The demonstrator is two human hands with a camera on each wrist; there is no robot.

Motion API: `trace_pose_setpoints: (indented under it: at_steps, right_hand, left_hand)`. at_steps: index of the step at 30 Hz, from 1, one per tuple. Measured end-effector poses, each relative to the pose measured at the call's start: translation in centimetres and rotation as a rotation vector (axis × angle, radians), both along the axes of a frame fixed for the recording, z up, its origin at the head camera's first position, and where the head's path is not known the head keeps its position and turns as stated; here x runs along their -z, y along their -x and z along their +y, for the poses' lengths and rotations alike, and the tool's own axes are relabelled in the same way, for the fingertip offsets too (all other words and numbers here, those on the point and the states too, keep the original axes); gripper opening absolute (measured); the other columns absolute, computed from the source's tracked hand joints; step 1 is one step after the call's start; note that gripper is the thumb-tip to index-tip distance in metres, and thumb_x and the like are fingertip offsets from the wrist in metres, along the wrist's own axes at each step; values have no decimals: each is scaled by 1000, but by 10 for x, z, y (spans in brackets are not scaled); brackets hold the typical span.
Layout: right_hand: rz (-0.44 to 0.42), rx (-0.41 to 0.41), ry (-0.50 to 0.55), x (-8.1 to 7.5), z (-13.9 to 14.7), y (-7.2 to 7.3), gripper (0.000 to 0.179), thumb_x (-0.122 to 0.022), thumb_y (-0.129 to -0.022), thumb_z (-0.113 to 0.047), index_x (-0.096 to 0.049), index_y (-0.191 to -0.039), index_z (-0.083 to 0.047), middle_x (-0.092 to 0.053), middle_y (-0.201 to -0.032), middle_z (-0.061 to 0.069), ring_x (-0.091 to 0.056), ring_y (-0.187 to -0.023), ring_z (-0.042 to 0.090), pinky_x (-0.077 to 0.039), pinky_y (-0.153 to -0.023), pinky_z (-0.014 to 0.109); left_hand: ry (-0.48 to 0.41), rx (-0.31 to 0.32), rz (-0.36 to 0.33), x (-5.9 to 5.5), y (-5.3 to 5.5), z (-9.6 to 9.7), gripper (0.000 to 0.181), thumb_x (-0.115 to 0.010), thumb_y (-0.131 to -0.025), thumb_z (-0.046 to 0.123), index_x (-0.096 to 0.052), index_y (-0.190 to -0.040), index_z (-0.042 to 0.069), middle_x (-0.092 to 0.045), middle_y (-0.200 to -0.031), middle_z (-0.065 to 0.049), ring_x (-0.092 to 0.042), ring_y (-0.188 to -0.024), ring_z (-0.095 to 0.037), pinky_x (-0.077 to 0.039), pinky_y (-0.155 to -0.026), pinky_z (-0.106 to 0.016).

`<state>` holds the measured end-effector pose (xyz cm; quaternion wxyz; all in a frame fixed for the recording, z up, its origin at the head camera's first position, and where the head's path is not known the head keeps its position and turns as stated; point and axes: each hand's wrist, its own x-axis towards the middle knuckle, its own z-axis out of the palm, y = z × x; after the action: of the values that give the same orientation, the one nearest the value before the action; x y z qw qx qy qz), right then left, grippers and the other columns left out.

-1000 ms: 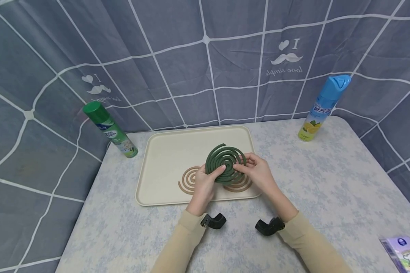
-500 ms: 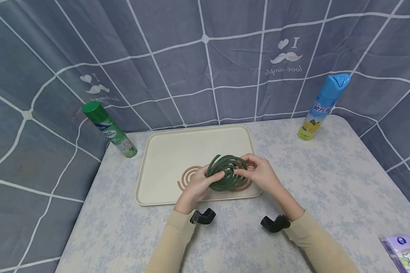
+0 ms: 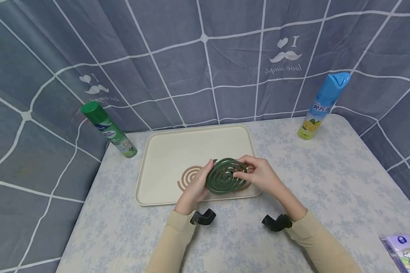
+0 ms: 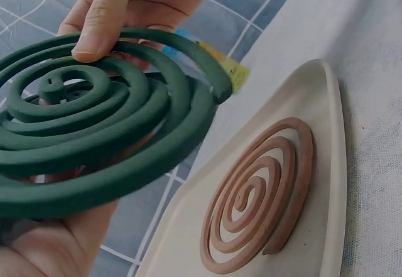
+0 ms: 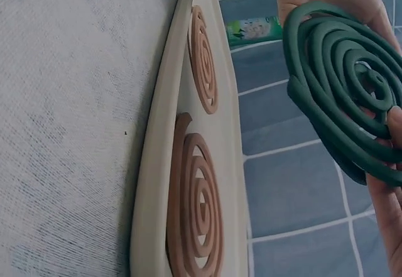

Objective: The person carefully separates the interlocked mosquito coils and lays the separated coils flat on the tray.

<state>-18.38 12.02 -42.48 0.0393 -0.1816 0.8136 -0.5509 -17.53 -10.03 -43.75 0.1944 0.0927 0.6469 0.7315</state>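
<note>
Both hands hold a dark green mosquito coil (image 3: 222, 182) over the front of a cream tray (image 3: 174, 148). It looks like two spirals nested together, with gaps between the layers in the left wrist view. My left hand (image 3: 193, 191) cradles the coil's left side, thumb along the edge and fingers mostly hidden underneath. My right hand (image 3: 261, 174) pinches it from the right, its thumb on the upper face near the middle. One brown coil (image 4: 306, 157) lies flat in the tray. A second brown coil (image 5: 176, 208) lies there too, mostly covered in the head view.
A green spray can (image 3: 109, 129) stands left of the tray. The blue and yellow spray can (image 3: 317, 110) is at the back right. A purple packet (image 3: 404, 252) lies at the front right. Behind the table hangs a grey-blue curtain (image 3: 177, 76).
The green coil has come down and tilted flatter. My left thumb has moved off its face to its left edge, and the left hand has shifted left. The right hand still pinches it.
</note>
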Motion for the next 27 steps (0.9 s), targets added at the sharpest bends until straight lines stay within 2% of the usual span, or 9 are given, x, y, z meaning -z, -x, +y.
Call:
trace_pose_setpoints:
  at_steps: [4,6,8,13,16,20,24,27]
  right_hand:
    - [53,-7,-43,-4,-1,-1,24,-80,-82,-10,-71,-104,-8,-73,-92,9,-54,-57,5,-46,-48,21]
    - [57,0,-44,-5,-2,-1,23,-79,-82,-10,-71,-104,-8,-73,-92,9,-56,-59,5,-48,-49,21]
    - [48,17,-34,-5,-3,0,24,-79,-83,-11,-70,-105,-8,-73,-94,10,-64,-68,7,-53,-56,21]
    - [-6,100,-10,-2,-6,0,27,-81,-82,-19,-70,-105,-9,-74,-100,9,-70,-88,14,-56,-71,21]
    - [-71,133,30,3,-7,0,28,-81,-83,-22,-70,-104,-8,-74,-98,8,-68,-85,11,-54,-72,22]
    - [-158,139,119,11,-9,0,26,-78,-85,-18,-68,-103,-2,-74,-93,5,-68,-79,4,-55,-72,20]
    - [-175,143,172,14,-10,-1,27,-77,-86,-16,-67,-103,3,-74,-94,5,-68,-81,0,-56,-76,18]
    - [-167,149,159,13,-10,-2,27,-78,-86,-18,-69,-102,1,-74,-95,5,-68,-83,1,-55,-76,19]
  left_hand:
    - [-32,10,-26,0,-1,-2,46,-26,-106,48,-55,-108,13,-63,-88,10,-64,-81,4,-55,-77,-13]
    - [-50,5,-32,-1,-1,-3,43,-26,-107,46,-53,-110,13,-62,-89,10,-63,-80,3,-55,-74,-13]
    - [-68,-12,-35,-1,-2,-3,42,-26,-107,44,-52,-112,13,-61,-91,10,-63,-81,4,-54,-75,-12]
    - [-161,-76,-67,-1,-4,0,37,-23,-108,42,-49,-106,16,-59,-96,10,-61,-86,4,-53,-79,-12]
    - [-241,-122,-88,0,-6,3,36,-20,-108,41,-48,-105,19,-59,-99,11,-61,-93,3,-52,-86,-13]
    - [-343,-162,-96,1,-7,7,36,-18,-109,39,-49,-105,21,-59,-105,12,-59,-102,2,-50,-94,-17]
    - [-391,-187,-104,2,-9,10,35,-19,-109,35,-50,-104,21,-60,-105,12,-60,-102,1,-50,-95,-18]
    - [-402,-190,-115,4,-10,9,37,-18,-109,33,-52,-103,21,-62,-102,12,-61,-99,1,-51,-92,-19]
